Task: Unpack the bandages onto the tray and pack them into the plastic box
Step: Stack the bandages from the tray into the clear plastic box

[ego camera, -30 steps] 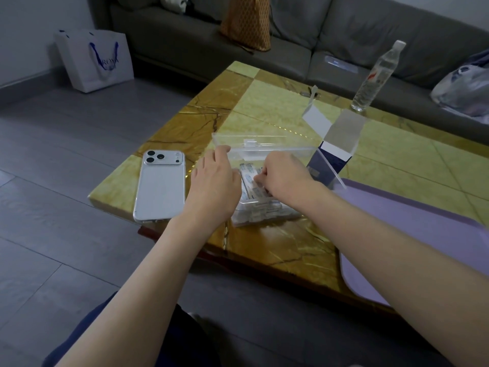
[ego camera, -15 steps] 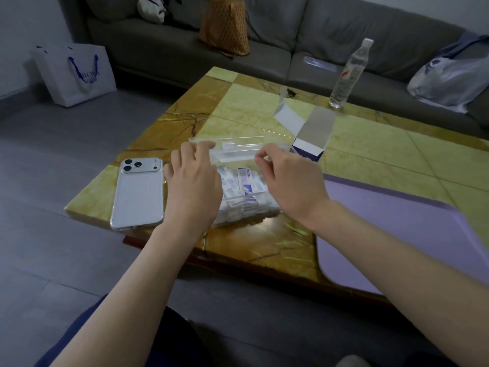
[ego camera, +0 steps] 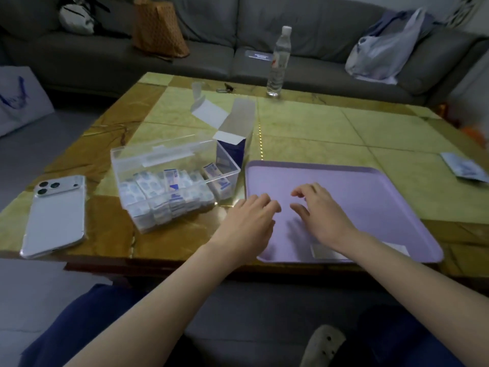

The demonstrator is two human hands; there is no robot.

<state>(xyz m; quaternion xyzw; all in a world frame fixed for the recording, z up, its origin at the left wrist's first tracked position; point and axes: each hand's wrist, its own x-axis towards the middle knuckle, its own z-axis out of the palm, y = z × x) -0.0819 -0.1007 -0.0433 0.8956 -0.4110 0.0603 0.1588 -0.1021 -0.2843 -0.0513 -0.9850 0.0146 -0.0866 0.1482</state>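
A clear plastic box [ego camera: 124,165] stands on the table left of centre, its lid up, holding several wrapped bandages [ego camera: 169,189]. Behind it stands an opened blue-and-white cardboard bandage carton [ego camera: 232,139], flaps up. A lilac tray [ego camera: 370,192] lies to the right of the box with nothing on its visible surface. My left hand [ego camera: 248,221] hovers at the tray's left edge, fingers loosely curled, holding nothing. My right hand [ego camera: 320,210] is over the tray, fingers relaxed and bent, holding nothing.
A white phone [ego camera: 55,215] lies face down at the table's left front corner. A water bottle [ego camera: 279,62] stands at the far edge. A small printed packet [ego camera: 463,168] lies at the right. A grey sofa [ego camera: 317,49] with bags runs behind the table.
Both hands left the plastic box and moved right to the tray. The view shifted right, showing the whole tray.
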